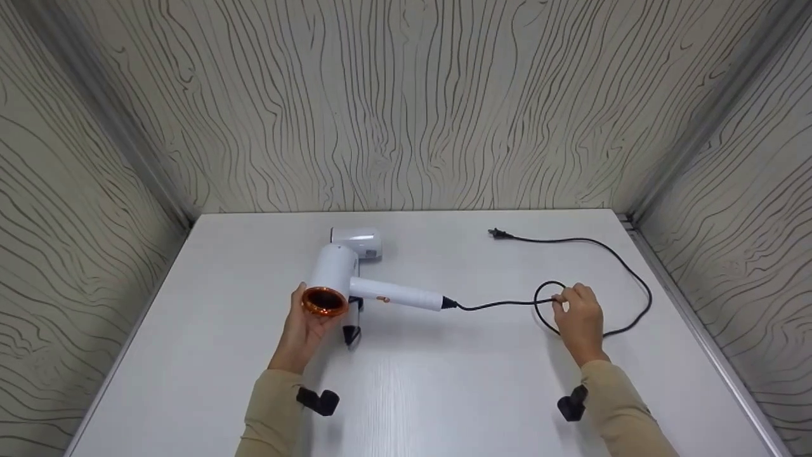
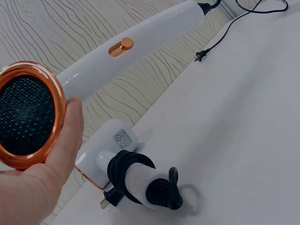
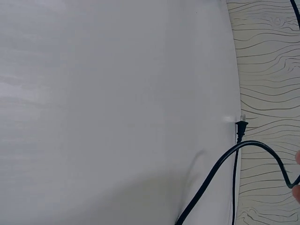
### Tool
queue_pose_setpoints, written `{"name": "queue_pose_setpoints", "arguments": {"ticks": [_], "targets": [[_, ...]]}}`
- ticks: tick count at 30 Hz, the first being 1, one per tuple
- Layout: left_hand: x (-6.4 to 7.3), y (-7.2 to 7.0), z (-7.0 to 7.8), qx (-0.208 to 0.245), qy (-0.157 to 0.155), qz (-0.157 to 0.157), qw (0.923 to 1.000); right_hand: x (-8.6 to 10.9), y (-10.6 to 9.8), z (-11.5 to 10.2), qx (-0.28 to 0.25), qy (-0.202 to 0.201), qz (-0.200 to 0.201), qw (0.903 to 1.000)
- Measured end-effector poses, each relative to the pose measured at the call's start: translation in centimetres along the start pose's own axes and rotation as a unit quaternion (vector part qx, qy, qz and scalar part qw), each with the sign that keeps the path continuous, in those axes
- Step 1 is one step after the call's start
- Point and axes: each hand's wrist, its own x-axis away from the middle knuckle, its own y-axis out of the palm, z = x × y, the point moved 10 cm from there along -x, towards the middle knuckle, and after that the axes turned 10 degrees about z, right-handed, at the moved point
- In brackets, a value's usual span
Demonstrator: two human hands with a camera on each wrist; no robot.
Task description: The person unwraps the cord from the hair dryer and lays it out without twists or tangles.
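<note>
Over the table (image 1: 469,381), the left hand (image 1: 301,333) holds a white hair dryer (image 1: 369,289) by its head (image 1: 332,268), handle (image 1: 415,298) toward the right hand (image 1: 580,320), which pinches its black cord (image 1: 501,304).

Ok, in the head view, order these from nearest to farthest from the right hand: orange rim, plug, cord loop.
1. Cord loop: right at the right hand, on its left side.
2. Plug: up and to the left of that hand.
3. Orange rim: well to the left, against the left hand.
</note>
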Motion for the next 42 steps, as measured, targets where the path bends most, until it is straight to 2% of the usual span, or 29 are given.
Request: {"name": "queue_pose_setpoints", "arguments": {"ticks": [10, 20, 25, 32, 42], "targets": [[-0.8, 2.5, -2.7, -0.026, -0.017, -0.018, 0.9994, -0.1, -0.8, 1.2, -0.006, 0.027, 0.01, 0.9996], [-1.2, 5.1, -6.1, -0.015, -0.048, -0.026, 0.9984, -0.1, -0.5, 1.4, -0.008, 0.037, 0.0, 0.9993], [-1.4, 5.5, -7.4, 0.003, -0.061, -0.02, 0.9979, 0.0, -0.4, 1.5, -0.018, 0.037, -0.005, 0.9991], [-1.8, 5.8, -8.5, 0.041, -0.069, -0.024, 0.9965, 0.1, -0.5, 1.6, -0.021, 0.026, -0.005, 0.9994], [-2.3, 6.3, -9.9, 0.072, -0.091, -0.023, 0.993, 0.2, -0.7, 1.9, -0.02, 0.035, -0.019, 0.999]]}}
